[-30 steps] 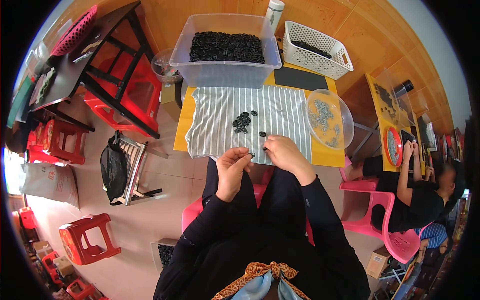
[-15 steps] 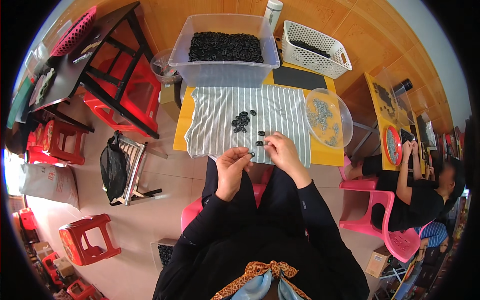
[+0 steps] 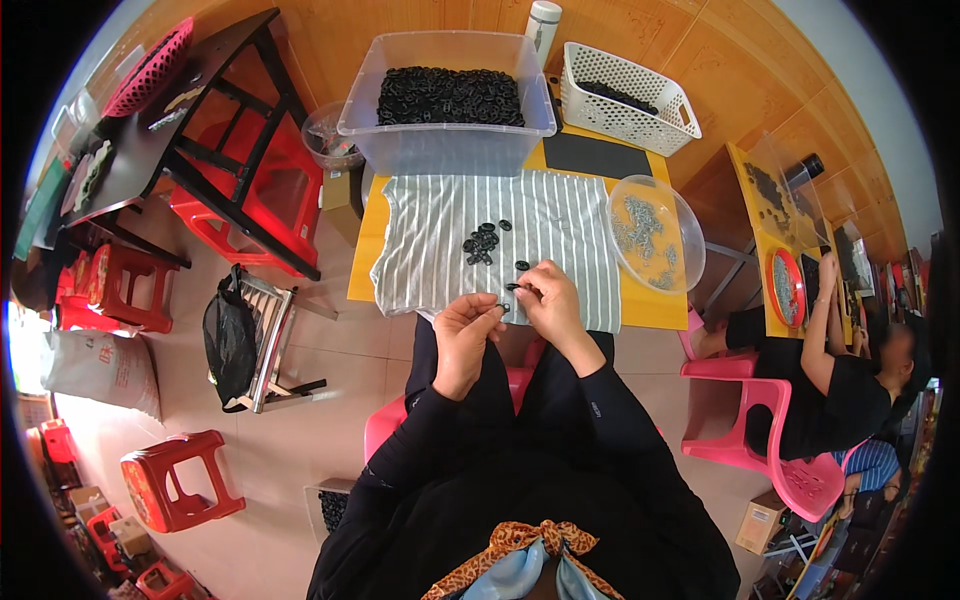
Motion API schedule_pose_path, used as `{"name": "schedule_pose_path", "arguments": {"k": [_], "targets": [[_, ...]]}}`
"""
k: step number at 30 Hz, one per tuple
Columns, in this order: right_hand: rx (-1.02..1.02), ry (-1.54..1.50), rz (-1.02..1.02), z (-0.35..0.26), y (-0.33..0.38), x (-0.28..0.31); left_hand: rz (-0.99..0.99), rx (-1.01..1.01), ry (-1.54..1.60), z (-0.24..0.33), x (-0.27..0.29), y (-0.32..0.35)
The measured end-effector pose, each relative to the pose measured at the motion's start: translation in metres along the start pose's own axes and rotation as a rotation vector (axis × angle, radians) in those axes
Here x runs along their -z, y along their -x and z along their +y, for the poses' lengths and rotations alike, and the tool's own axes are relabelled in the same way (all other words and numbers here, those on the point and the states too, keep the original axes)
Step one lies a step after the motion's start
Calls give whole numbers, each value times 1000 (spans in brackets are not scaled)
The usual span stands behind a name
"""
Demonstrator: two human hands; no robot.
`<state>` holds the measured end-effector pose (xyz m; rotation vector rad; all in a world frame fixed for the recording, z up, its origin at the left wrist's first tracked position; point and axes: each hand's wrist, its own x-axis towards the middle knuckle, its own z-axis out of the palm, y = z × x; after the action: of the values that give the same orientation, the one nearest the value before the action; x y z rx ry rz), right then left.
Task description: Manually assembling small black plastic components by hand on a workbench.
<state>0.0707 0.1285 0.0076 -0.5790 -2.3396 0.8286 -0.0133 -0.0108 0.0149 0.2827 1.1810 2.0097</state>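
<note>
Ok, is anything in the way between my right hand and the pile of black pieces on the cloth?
Nothing visible stands in the way: only striped cloth lies between your right hand, which holds one black piece, and the pile. A loose oval lies close by, right of the direct path.

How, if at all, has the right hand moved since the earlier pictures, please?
Yes: the right hand has moved left, toward the left hand, judged against the yellow table.
</note>
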Motion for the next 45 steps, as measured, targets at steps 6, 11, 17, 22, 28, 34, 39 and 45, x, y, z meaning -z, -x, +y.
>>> {"name": "schedule_pose_path", "arguments": {"k": [6, 11, 17, 22, 28, 34, 39, 45], "targets": [[-90, -96, -117, -1, -6, 15, 22, -7, 4, 2, 2, -1], [88, 174, -100, -2, -19, 22, 23, 1, -1, 4, 0, 0], [143, 258, -163, -4, -20, 17, 27, -4, 5, 4, 2, -1], [182, 262, -173, -2, -18, 16, 18, -3, -2, 3, 2, -1], [377, 400, -149, 3, -16, 9, 18, 9, -10, 2, 0, -1], [377, 384, -113, 1, -15, 9, -35, 26, -35, -1, 3, -1], [258, 35, -32, -6, -11, 14, -52, 36, -36, -1, 1, 1], [-397, -900, -232, -21, 2, 24, -147, 42, -57, 10, -6, 6]]}}
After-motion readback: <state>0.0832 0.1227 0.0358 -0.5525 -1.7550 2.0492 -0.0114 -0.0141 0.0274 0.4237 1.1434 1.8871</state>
